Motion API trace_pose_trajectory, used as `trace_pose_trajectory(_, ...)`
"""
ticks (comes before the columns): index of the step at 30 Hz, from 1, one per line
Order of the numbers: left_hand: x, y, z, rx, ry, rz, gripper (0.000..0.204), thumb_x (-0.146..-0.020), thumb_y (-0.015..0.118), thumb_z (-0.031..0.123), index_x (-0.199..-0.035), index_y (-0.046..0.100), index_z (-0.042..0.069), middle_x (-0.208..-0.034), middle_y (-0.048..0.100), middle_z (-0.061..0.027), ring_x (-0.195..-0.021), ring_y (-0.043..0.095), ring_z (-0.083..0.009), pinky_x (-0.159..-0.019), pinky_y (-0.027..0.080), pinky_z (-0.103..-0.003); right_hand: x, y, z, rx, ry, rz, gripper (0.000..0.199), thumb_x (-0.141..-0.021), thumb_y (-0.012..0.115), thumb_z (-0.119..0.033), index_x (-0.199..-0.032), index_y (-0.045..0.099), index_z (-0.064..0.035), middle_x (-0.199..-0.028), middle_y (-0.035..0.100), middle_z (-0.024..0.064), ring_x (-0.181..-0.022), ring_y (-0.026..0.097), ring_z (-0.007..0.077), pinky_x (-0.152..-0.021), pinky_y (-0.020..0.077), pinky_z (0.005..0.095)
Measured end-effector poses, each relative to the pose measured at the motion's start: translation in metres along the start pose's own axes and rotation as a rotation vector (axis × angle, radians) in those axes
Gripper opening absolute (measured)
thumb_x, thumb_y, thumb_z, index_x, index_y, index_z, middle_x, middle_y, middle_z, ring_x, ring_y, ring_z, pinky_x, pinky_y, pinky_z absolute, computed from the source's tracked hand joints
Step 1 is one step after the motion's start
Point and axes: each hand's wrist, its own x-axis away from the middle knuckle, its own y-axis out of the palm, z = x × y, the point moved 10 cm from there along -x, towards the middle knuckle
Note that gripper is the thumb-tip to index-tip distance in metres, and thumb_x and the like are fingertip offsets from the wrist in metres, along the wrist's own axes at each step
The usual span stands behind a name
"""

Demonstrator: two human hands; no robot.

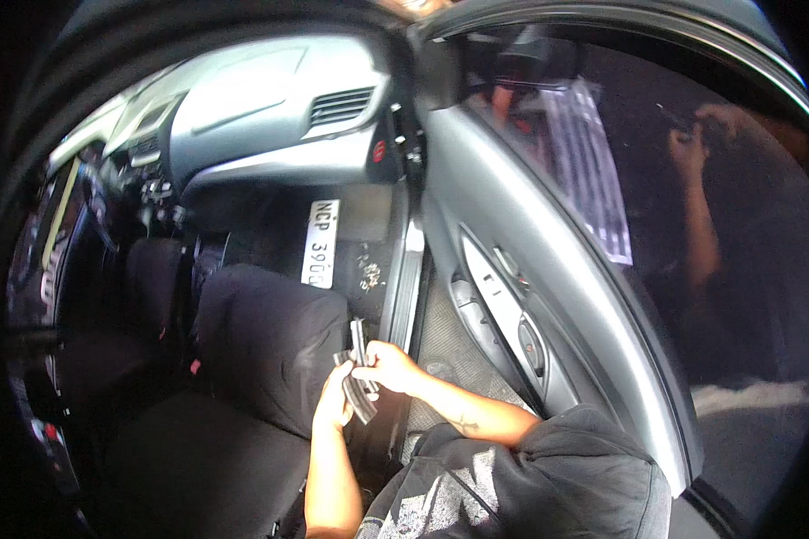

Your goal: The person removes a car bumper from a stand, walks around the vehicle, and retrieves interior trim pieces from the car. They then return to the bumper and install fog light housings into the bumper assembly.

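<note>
Both my hands are together at the front edge of the dark car seat [270, 337], beside the open doorway. My left hand [333, 402] is closed around a short, dark, curved piece [362, 403] that slants down to the right. Fingers of my right hand [391, 366] pinch a slim greyish bar [358, 334], which points up away from me. The two pieces cross or touch between my fingers; which lies on top I cannot tell. Their exact kind is too small to make out, and my fingers hide their middle parts.
A white licence plate [320, 242] lies in the dark footwell. Ahead is the grey dashboard [243, 108] with an air vent [342, 106]. On my right the car door [512, 234] stands open, its window [737, 296] reflecting an arm. The door sill [406, 278] runs between seat and door.
</note>
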Motion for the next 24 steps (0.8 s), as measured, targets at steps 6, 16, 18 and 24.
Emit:
trace_pose_trajectory(6,0.023,-0.034,0.018,0.098,0.016,0.093,0.068,-0.091,0.057,0.063,-0.125,0.064,0.004,-0.097,0.069,-0.0092,-0.082,0.069,-0.0292,-0.076,0.06,-0.046,0.031,-0.011,-0.036,-0.001,0.099,0.161,0.051,-0.087,0.086,-0.028,-0.112,0.047,-0.007,-0.087,0.068,0.0093,-0.077,0.063,0.0127,-0.062,0.0517,0.0294)
trace_pose_trajectory(16,0.01,-0.053,0.013,0.55,0.001,0.012,0.055,-0.093,0.062,0.053,-0.125,0.057,0.008,-0.067,0.045,-0.0021,-0.055,0.044,-0.018,-0.052,0.042,-0.033,0.032,-0.006,0.002,0.009,0.167,0.147,0.068,-0.095,0.075,-0.033,-0.145,0.039,-0.0039,-0.095,0.068,0.0086,-0.083,0.066,0.0201,-0.075,0.0561,0.0361)
trace_pose_trajectory(18,0.019,-0.048,0.008,0.583,0.043,-0.004,0.058,-0.093,0.062,0.048,-0.133,0.055,0.007,-0.076,0.053,-0.0048,-0.063,0.051,-0.021,-0.06,0.049,-0.037,0.043,0.01,-0.008,-0.309,0.32,-0.071,0.053,-0.101,0.064,-0.026,-0.146,0.043,-0.0067,-0.109,0.072,0.0148,-0.083,0.072,0.0236,-0.072,0.0592,0.036)
trace_pose_trajectory(24,0.037,-0.063,0.006,0.634,0.151,0.029,0.066,-0.092,0.06,0.047,-0.146,0.054,0.009,-0.105,0.065,-0.0105,-0.093,0.066,-0.0297,-0.096,0.055,-0.054,0.028,0.009,0.015,-0.69,0.514,-0.205,0.031,-0.105,0.056,-0.024,-0.132,0.056,-0.0079,-0.119,0.071,0.0161,-0.099,0.075,0.0329,-0.076,0.0629,0.0431)
